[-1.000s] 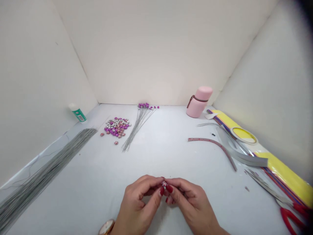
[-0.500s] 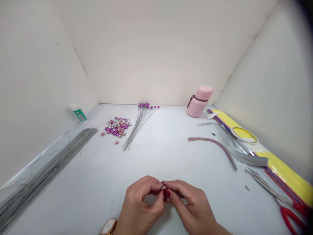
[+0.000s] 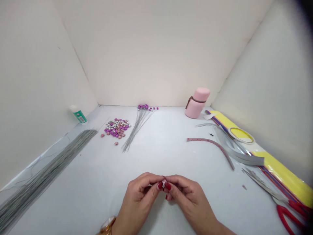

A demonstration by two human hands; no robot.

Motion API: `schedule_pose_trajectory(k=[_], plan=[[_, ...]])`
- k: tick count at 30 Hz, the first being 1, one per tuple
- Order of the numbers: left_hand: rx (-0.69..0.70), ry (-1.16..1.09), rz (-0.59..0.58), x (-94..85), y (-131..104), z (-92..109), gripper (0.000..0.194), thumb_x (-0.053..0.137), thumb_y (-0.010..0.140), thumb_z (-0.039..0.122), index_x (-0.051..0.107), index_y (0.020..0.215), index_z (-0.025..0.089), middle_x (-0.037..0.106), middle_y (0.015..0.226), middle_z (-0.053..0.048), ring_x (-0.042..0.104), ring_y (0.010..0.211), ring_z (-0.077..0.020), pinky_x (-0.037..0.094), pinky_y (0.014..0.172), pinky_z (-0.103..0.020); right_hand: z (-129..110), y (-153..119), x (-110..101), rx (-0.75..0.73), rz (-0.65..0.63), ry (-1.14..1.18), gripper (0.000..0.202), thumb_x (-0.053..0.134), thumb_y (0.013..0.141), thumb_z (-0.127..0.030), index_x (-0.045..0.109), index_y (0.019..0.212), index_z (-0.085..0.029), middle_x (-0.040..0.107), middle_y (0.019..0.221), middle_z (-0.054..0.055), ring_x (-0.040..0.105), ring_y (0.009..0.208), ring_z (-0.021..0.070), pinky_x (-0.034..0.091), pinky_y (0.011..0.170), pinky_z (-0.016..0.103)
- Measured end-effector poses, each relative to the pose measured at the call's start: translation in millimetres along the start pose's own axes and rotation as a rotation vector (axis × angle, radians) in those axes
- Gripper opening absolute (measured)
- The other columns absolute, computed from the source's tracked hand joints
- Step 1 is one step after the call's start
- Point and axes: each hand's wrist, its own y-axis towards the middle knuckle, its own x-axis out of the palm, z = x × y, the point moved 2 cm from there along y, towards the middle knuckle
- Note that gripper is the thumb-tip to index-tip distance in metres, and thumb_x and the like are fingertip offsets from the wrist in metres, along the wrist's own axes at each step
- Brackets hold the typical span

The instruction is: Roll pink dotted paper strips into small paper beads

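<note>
A small pale pink folded paper star (image 3: 164,183) is pinched between the fingertips of both hands, close to the table's near side. My left hand (image 3: 140,199) grips it from the left with thumb and forefinger. From the other side my right hand (image 3: 189,199) closes on it the same way, its thumb opposite the left one. Fingertips cover much of the star's edge. Beyond the hands lies a pile of purple, silver and pink paper stars (image 3: 117,128), with a loose pink star (image 3: 116,143) nearer. Beside the pile, thin wires (image 3: 137,129) carry purple stars at their far ends.
At left lies a thick bundle of grey wires (image 3: 53,169), near a glue stick (image 3: 80,116). A pink flask (image 3: 197,102) stands at the back. On the right are paper strips (image 3: 212,143), a tape roll (image 3: 242,135), yellow sheets (image 3: 281,169) and red-handled scissors (image 3: 283,209).
Both hands have shifted slightly, and the thumbs now press side by side against the star, which shows more clearly. The view has moved a little.
</note>
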Motion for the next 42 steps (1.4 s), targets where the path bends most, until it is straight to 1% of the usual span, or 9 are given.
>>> schedule_pose_trajectory(k=[6,13,18,22,27,31,35,38,42], plan=[[0.092,0.104,0.021,1.0,-0.3,3.9,0.015,0.053,0.079,0.014,0.064,0.088,0.018,0.067,0.083,-0.005,0.063,0.074,-0.0148,0.052,0.066,-0.023,0.9,-0.1,0.7,-0.029,0.027,-0.036,0.019,0.051,0.081,-0.028,0.066,0.086,-0.017,0.06,0.061,0.001,0.056,0.058,0.0139,0.046,0.056,0.022],[0.212,0.234,0.049,2.5,-1.0,6.8,0.015,0.053,0.075,0.008,0.063,0.082,0.016,0.066,0.074,-0.004,0.062,0.066,-0.0127,0.052,0.061,-0.021,-3.8,0.1,-1.2,-0.181,-0.059,-0.179,0.019,0.046,0.083,-0.02,0.064,0.089,-0.018,0.062,0.067,0.003,0.059,0.061,0.0149,0.047,0.058,0.023],[0.312,0.301,0.134,5.7,-1.4,8.3,0.015,0.053,0.069,0.002,0.061,0.073,0.015,0.064,0.067,-0.003,0.06,0.059,-0.0112,0.05,0.056,-0.02,-4.1,-5.1,0.6,-0.294,-0.021,-0.278,0.021,0.044,0.082,-0.014,0.061,0.093,-0.019,0.062,0.073,0.005,0.059,0.067,0.0166,0.047,0.062,0.025],[0.291,0.343,0.152,8.4,0.3,6.2,0.015,0.052,0.069,0.001,0.059,0.069,0.015,0.063,0.067,-0.003,0.06,0.061,-0.0123,0.049,0.058,-0.022,-1.0,-6.4,4.9,-0.37,0.021,-0.389,0.023,0.041,0.082,-0.013,0.06,0.095,-0.017,0.061,0.075,0.008,0.058,0.068,0.0189,0.046,0.062,0.029],[0.232,0.271,0.092,5.1,0.7,7.1,0.015,0.05,0.075,0.006,0.061,0.08,0.015,0.063,0.075,-0.004,0.061,0.069,-0.0131,0.05,0.062,-0.022,1.1,-2.3,4.4,-0.197,0.021,-0.167,0.021,0.043,0.085,-0.021,0.059,0.097,-0.017,0.061,0.075,0.006,0.058,0.069,0.0172,0.048,0.064,0.028],[0.174,0.161,0.014,1.5,-1.4,6.5,0.015,0.05,0.08,0.012,0.063,0.086,0.017,0.064,0.079,-0.005,0.061,0.072,-0.0137,0.051,0.064,-0.022,-1.3,-1.0,1.3,-0.059,-0.02,-0.002,0.023,0.045,0.085,-0.029,0.063,0.094,-0.017,0.058,0.062,0.002,0.055,0.058,0.0144,0.046,0.056,0.024],[0.086,0.111,0.057,0.6,-2.4,2.2,0.015,0.052,0.08,0.016,0.064,0.089,0.018,0.066,0.081,-0.004,0.062,0.074,-0.0142,0.051,0.066,-0.022,-0.4,-0.2,0.7,0.016,0.023,0.084,0.019,0.053,0.08,-0.03,0.065,0.088,-0.017,0.061,0.065,0.003,0.056,0.06,0.0147,0.047,0.056,0.024],[0.03,0.078,0.067,1.7,-2.2,1.5,0.013,0.052,0.08,0.018,0.064,0.086,0.018,0.066,0.078,-0.003,0.063,0.071,-0.0139,0.051,0.064,-0.021,2.8,-0.1,1.9,0.02,0.049,0.109,0.017,0.056,0.078,-0.028,0.065,0.088,-0.018,0.065,0.071,0.004,0.059,0.063,0.0154,0.05,0.06,0.024],[0.088,0.094,0.052,1.4,-2.2,3.6,0.013,0.055,0.078,0.015,0.064,0.086,0.017,0.067,0.081,-0.004,0.064,0.072,-0.0139,0.053,0.065,-0.021,5.7,-1.0,1.2,-0.029,0.041,0.057,0.017,0.054,0.08,-0.026,0.065,0.09,-0.019,0.065,0.069,0.004,0.06,0.063,0.0154,0.051,0.06,0.024]])
